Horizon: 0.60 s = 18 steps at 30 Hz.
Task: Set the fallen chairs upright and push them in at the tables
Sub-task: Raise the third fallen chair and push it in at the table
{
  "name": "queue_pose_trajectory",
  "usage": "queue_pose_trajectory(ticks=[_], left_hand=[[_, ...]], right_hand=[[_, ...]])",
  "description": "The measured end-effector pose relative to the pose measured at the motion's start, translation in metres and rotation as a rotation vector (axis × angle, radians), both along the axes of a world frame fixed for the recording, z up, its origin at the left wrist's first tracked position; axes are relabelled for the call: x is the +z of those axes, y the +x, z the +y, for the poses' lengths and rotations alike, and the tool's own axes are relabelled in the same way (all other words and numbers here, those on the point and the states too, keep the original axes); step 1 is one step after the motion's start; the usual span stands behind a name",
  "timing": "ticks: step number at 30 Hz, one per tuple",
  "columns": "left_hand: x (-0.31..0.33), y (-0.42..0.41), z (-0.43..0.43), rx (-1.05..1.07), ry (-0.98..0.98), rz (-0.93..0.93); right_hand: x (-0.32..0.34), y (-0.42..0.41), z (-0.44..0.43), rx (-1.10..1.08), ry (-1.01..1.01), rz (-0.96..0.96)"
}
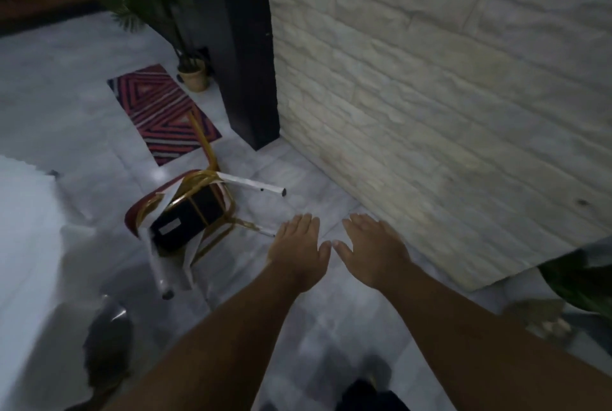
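A fallen chair (185, 215) lies on its side on the pale floor, left of centre. It has a gold metal frame, a red seat edge, a black underside and legs partly wrapped in white. My left hand (299, 250) is stretched out flat, palm down, just right of the chair's lower legs and not touching them. Beside it, thumbs almost meeting, my right hand (374, 250) is flat and spread over the floor. Neither hand holds anything.
A white-covered table (23, 245) fills the left edge. A stone-clad wall (430, 112) rises on the right beside a dark pillar (245, 63). A striped rug (162, 112) and a potted plant (193, 76) lie beyond the chair. Another plant (583, 281) shows at right.
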<state>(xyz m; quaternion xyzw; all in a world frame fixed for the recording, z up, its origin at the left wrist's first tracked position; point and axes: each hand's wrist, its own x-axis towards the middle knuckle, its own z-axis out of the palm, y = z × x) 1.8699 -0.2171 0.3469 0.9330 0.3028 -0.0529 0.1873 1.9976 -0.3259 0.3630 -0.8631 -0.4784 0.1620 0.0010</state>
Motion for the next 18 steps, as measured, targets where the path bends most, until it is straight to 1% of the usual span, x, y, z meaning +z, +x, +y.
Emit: queue_pose_trajectory(ticks=[3, 5, 10, 15, 18], left_hand=[[-0.008, 0.056, 0.034, 0.076, 0.018, -0.002], [-0.011, 0.086, 0.051, 0.161, -0.003, 0.013], [-0.007, 0.153, 0.089, 0.345, -0.034, 0.013], [-0.009, 0.214, 0.154, 0.46, -0.06, -0.013], [-0.02, 0.237, 0.21, 0.521, -0.108, 0.001]], right_hand=[[-0.012, 0.066, 0.04, 0.034, -0.008, 0.0], [-0.013, 0.109, 0.064, 0.067, -0.023, 0.006], [-0.007, 0.199, 0.129, 0.227, -0.06, -0.039], [-0.017, 0.258, 0.227, 0.381, -0.082, -0.036], [-0.027, 0.281, 0.297, 0.461, -0.086, -0.037]])
